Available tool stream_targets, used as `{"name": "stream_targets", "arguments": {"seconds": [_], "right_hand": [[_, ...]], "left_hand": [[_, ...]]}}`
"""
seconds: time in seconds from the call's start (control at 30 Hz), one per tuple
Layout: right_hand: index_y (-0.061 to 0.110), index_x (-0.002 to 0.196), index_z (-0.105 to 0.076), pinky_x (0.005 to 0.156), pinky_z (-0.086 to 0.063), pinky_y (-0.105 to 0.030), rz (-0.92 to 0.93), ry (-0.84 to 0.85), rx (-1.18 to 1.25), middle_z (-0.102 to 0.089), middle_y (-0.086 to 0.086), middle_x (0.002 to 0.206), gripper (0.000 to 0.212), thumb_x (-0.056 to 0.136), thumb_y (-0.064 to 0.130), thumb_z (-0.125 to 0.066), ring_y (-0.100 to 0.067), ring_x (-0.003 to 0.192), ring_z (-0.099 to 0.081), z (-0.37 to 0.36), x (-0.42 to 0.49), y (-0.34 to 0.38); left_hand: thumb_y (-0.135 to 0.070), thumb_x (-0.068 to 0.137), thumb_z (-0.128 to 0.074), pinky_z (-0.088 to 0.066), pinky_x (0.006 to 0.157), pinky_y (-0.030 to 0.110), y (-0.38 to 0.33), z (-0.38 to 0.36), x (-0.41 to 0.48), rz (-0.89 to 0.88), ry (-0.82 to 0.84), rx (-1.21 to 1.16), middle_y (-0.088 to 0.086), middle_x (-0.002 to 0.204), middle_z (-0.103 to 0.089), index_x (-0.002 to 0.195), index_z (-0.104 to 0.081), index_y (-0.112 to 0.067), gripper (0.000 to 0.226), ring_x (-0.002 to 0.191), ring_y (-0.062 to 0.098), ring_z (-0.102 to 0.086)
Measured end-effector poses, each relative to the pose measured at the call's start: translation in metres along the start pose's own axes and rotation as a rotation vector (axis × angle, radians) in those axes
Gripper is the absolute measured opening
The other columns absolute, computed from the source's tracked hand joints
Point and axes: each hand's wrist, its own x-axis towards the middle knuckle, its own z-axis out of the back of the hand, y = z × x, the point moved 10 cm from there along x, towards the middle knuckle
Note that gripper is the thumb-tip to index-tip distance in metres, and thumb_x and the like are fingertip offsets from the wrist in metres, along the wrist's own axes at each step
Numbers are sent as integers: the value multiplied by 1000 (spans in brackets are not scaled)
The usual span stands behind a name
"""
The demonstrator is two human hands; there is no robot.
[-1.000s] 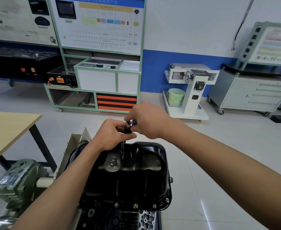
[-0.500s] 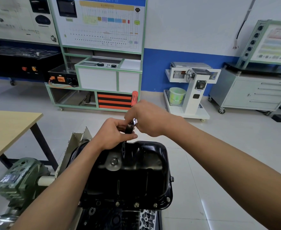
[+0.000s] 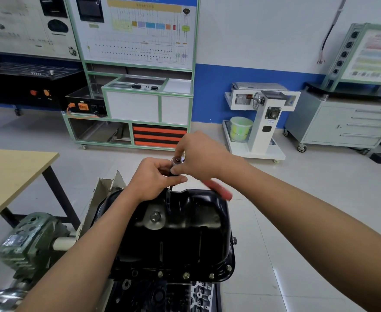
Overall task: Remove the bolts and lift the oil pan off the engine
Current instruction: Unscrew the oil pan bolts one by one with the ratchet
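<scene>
Oil pan on the engine, ratchet swung round
The oil pan (image 3: 176,233) sits just below both hands. The left hand (image 3: 153,179) grips the socket shaft (image 3: 171,188) and the right hand (image 3: 200,156) pinches the ratchet head (image 3: 178,161). Its red handle (image 3: 218,190), upright earlier, now slants under the right hand.

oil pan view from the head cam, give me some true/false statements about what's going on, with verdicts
1. Both the left hand and the right hand hold the ratchet at the far edge of the oil pan. True.
2. The oil pan is lifted clear of the engine. False: it sits on the engine, with bolts in its near flange.
3. The ratchet's handle is blue. False: it is red.
4. A wooden table stands left of the engine. True.
</scene>
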Motion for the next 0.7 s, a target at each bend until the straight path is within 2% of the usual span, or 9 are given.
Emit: {"name": "stream_targets", "arguments": {"seconds": [0.1, 0.2, 0.27, 0.33, 0.4, 0.47, 0.57, 0.67, 0.7], "right_hand": [[16, 63, -53, 51, -38, -28, -86, -54, 65, -53, 1, 63, 40, 79, 44, -74, -20, 59, -54, -3, 0, -4], [18, 59, -39, 46, -25, -26, -123, -125, 51, -43, 3, 58, 49, 83, 48, -71, -16, 49, -42, -1, -5, -1], [18, 61, -39, 46, -24, -27, -118, -141, 31, -44, 2, 61, 47, 84, 45, -70, -15, 50, -42, 1, -7, 4], [19, 63, -40, 47, -25, -27, -96, -123, -14, -46, 2, 64, 42, 85, 38, -70, -14, 54, -44, 2, -8, 9], [21, 64, -39, 48, -25, -28, -58, -98, -71, -45, 2, 68, 39, 85, 31, -70, -14, 57, -44, 3, -9, 13], [21, 67, -43, 51, -28, -29, -8, -67, -119, -45, 2, 72, 33, 86, 26, -69, -18, 62, -46, 3, -10, 19], [18, 83, -60, 57, -34, -31, 83, -11, -162, -49, -1, 80, 8, 88, 18, -66, -27, 77, -53, 0, -11, 29], [19, 86, -65, 54, -31, -29, 123, 11, -211, -43, 2, 72, 10, 85, 9, -64, -29, 79, -55, 3, -9, 31], [20, 92, -71, 53, -31, -29, 135, 33, -218, -43, 2, 71, 20, 84, 3, -64, -28, 77, -55, 3, -8, 30]], "left_hand": [[-13, 73, -90, -55, 67, 37, -3, 1, 0, -37, -6, 47, 15, 74, -73, 74, -78, -15, 12, 66, 18, -64], [-20, 66, -81, -57, 73, 52, -2, 5, 0, -35, -49, 92, 16, 77, -75, 74, -77, -8, 15, 71, 31, -70], [-17, 66, -81, -55, 73, 56, -2, 5, 1, -31, -47, 72, 20, 76, -74, 71, -75, -5, 15, 70, 28, -66], [-17, 68, -85, -52, 64, 46, -2, 1, 1, -38, -14, 53, 14, 68, -71, 69, -73, -9, 15, 64, 20, -59], [-27, 65, -85, -48, 61, 28, -3, -1, 0, -44, 5, 26, -1, 61, -67, 68, -73, -18, 15, 60, 10, -55], [-36, 60, -81, -47, 62, 17, -5, -3, -1, -49, 14, 11, -9, 62, -68, 67, -74, -27, 13, 59, 3, -57], [-33, 62, -86, -49, 62, 19, -5, 0, -1, -44, -7, 65, -1, 66, -72, 66, -75, -26, 14, 59, 7, -60], [-12, 73, -91, -53, 66, 23, -1, 2, 0, -20, -6, 80, 3, 74, -77, 75, -78, -20, 16, 65, 11, -68], [-9, 75, -90, -55, 69, 23, -1, 1, 0, -16, -6, 76, 2, 77, -78, 78, -79, -20, 16, 68, 12, -71]]}}
